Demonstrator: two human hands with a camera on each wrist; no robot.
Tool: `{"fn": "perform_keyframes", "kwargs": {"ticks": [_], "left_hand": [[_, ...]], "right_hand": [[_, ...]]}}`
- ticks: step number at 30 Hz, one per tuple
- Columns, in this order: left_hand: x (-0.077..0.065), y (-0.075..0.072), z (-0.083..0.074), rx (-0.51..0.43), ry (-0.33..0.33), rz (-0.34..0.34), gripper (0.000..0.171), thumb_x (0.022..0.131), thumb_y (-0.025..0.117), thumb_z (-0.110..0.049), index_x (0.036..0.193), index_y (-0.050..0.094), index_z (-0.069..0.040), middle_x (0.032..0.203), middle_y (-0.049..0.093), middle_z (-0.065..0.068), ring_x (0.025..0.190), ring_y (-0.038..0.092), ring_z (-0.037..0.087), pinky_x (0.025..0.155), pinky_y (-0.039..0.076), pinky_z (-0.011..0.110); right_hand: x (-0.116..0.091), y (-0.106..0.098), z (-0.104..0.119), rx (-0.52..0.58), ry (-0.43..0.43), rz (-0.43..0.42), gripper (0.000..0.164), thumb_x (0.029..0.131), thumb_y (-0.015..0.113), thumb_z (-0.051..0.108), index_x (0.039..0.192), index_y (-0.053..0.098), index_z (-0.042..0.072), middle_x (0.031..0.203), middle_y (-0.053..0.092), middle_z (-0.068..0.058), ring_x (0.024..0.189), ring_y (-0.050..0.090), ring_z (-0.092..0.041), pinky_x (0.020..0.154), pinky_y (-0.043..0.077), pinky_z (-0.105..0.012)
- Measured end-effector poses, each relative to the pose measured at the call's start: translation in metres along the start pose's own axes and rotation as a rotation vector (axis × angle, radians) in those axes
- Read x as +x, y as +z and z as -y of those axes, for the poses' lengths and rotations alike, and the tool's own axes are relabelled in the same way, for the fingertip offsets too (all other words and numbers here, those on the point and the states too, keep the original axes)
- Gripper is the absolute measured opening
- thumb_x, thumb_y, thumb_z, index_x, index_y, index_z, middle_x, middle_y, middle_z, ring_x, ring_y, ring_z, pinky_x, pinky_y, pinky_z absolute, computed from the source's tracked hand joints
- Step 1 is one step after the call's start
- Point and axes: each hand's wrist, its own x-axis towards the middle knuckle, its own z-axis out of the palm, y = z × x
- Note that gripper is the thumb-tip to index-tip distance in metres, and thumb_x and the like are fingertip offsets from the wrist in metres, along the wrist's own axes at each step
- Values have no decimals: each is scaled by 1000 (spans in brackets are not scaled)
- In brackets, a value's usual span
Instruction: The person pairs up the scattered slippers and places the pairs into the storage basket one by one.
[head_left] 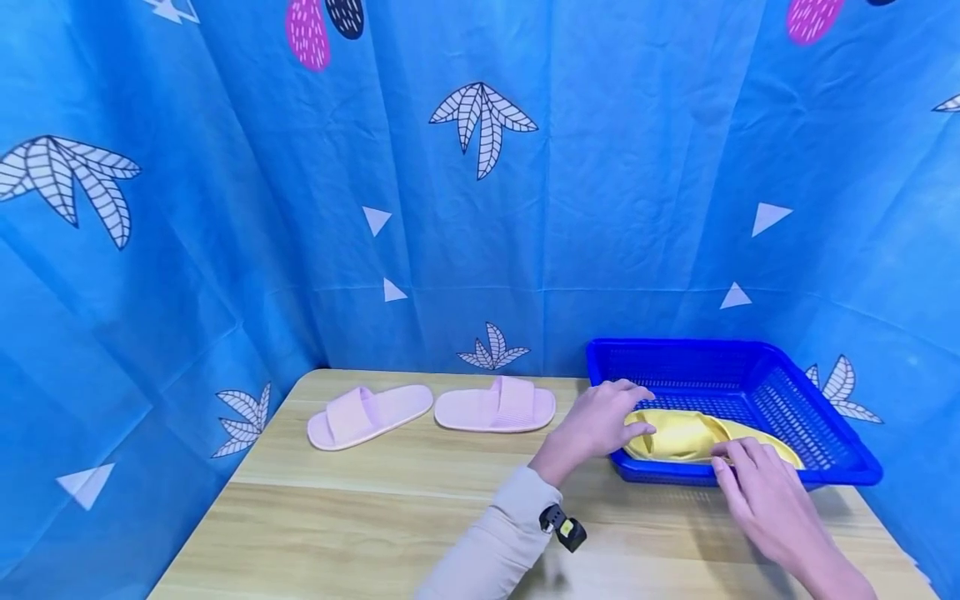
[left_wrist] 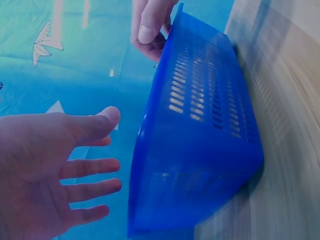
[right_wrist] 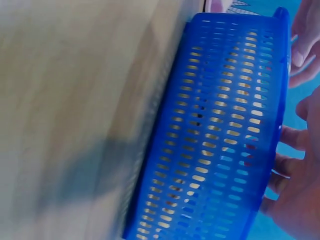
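A yellow slipper lies along the near side of a blue plastic basket. Whether a second one lies with it I cannot tell. My left hand hovers over the basket's left end, by the slipper's left tip. Its fingers are spread and nearly straight, with nothing in them, as the left wrist view also shows. Over the near rim, my right hand reaches with loosely bent fingers beside the slipper's right part. The basket wall partly hides its fingertips in the right wrist view.
Two pink slippers lie apart at the back of the wooden table: one at the left, tilted, and one nearer the middle. A blue patterned curtain hangs behind and at both sides. The basket reaches the table's right back corner.
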Motion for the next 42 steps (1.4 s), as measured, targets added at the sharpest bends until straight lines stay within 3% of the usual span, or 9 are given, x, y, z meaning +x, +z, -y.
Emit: {"fn": "perform_keyframes", "kwargs": {"ticks": [6, 13, 23, 29, 32, 38, 42], "left_hand": [[-16, -5, 12, 28, -1, -105, 41, 100, 64, -46, 137, 65, -27, 137, 63, -8, 124, 60, 14, 102, 49, 36], [-38, -5, 30, -14, 19, -238, 34, 102, 65, -40, 131, 67, -24, 129, 68, -6, 116, 63, 14, 93, 52, 32], [-68, -15, 44, -47, -29, -263, 36, 102, 65, -37, 134, 64, -22, 134, 65, -3, 125, 60, 17, 98, 50, 37], [-80, -17, 52, -46, -5, -353, 40, 98, 70, -37, 134, 65, -20, 134, 66, -1, 123, 62, 19, 95, 50, 38], [-88, -18, 58, -58, 4, -371, 44, 96, 73, -34, 137, 64, -19, 136, 65, 0, 125, 60, 21, 99, 49, 43], [-101, -21, 72, -85, -26, -398, 42, 98, 71, -35, 135, 65, -17, 135, 65, 1, 128, 59, 21, 113, 35, 59], [-108, -26, 81, -111, -58, -410, 40, 98, 71, -33, 134, 66, -16, 136, 64, 1, 130, 57, 23, 108, 43, 52]], "right_hand": [[12, -4, 1, 53, -47, -40, 16, 101, 59, 12, 115, 65, 6, 115, 63, -14, 111, 55, -40, 88, 40, -56], [22, -7, 11, 102, -39, -17, 25, 103, 58, 14, 126, 63, 4, 121, 63, -14, 111, 56, -37, 88, 40, -53], [37, -9, 24, 179, -43, -37, 33, 104, 58, 15, 135, 59, 5, 128, 61, -18, 118, 54, -43, 94, 38, -62], [42, -9, 31, 200, -42, -17, 38, 105, 57, 18, 140, 56, 4, 134, 58, -20, 124, 51, -44, 97, 37, -65], [46, -9, 35, 208, -43, -7, 39, 106, 57, 19, 141, 55, 3, 136, 56, -21, 126, 49, -45, 97, 37, -65], [52, -11, 45, 239, -24, 1, 39, 106, 55, 19, 143, 55, 5, 140, 54, -20, 130, 46, -46, 98, 36, -68], [58, -10, 53, 258, -21, -6, 40, 106, 57, 21, 144, 55, 7, 142, 54, -20, 133, 44, -45, 100, 35, -70]]}}
